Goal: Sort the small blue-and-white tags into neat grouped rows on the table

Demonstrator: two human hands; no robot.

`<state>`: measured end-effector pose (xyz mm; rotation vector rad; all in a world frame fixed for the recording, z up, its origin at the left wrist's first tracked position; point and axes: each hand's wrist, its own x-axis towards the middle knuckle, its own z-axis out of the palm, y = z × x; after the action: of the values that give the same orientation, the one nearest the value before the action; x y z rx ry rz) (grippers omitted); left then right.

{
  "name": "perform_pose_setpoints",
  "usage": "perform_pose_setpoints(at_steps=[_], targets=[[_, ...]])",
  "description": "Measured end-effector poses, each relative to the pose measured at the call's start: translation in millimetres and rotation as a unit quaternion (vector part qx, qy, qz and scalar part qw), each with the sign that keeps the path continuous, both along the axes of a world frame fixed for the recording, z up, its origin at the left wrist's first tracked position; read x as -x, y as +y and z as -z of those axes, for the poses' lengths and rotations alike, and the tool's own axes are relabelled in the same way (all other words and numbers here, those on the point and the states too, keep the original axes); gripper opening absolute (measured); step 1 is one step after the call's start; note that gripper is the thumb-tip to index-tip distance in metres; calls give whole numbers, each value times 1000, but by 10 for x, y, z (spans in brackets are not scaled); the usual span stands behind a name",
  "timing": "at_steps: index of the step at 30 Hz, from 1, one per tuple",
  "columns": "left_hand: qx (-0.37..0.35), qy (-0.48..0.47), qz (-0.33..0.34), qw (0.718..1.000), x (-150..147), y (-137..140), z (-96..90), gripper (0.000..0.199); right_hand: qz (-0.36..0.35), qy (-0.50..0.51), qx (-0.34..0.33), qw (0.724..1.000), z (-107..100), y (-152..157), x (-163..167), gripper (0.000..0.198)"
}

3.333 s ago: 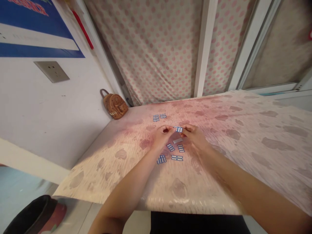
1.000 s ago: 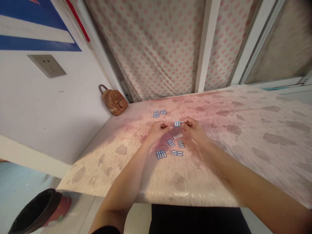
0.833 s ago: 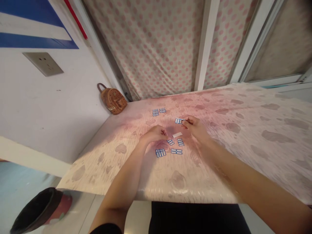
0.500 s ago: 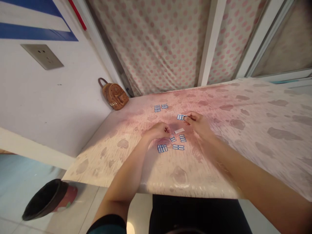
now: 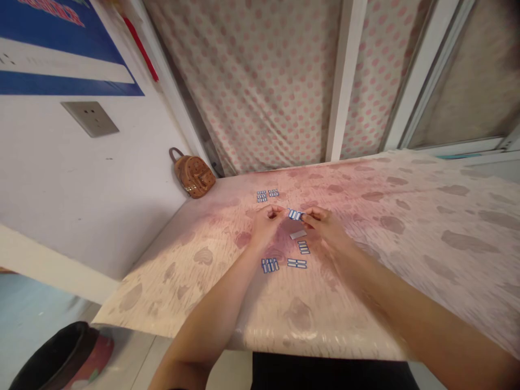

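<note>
A small piece of white, blue-bordered label stickers (image 5: pixel 294 215) is held just above the table between my two hands. My left hand (image 5: pixel 268 219) pinches its left end, and my right hand (image 5: pixel 319 221) grips the right end between thumb and fingers. Below them lie a plain white strip (image 5: pixel 298 235) and a slanted column of labels (image 5: pixel 303 247). Nearer to me are a pair-rowed label piece (image 5: pixel 297 263) and a cluster of upright labels (image 5: pixel 270 265). Farther back, two more label groups (image 5: pixel 262 196) lie side by side. My fingertips partly cover the held piece.
The table has a patterned, glossy cover (image 5: pixel 203 292). A brown mini backpack (image 5: pixel 195 176) leans at the wall on the back left. A dark-rimmed bin (image 5: pixel 87 355) stands on the floor at left. Behind the table hangs a dotted curtain (image 5: pixel 276 86).
My left hand has lifted a label piece off the table and moved up and right. My right hand has come in lower, so both hands meet at the labels. The view has tilted upward.
</note>
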<state>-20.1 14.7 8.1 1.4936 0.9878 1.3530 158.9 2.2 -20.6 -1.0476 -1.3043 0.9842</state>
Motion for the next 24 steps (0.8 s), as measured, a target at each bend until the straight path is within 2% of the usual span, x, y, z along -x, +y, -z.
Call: perform_pose_setpoints(at_steps=[7,10,14,24], targets=[[-38,-12,-32,999,-141,-57,128,16,0,24,13,1000,16,-9,24,31],[-25,3,-32,999,-146,-61,125,19,1,27,7,1000,8,-13,21,30],[-18,30,-39,999,-140,-78,88,11,1,30,4,1000,8,-14,18,28],[-44,86,-59,994,-157,-80,124,13,-9,37,8,999,-2,-39,36,30]])
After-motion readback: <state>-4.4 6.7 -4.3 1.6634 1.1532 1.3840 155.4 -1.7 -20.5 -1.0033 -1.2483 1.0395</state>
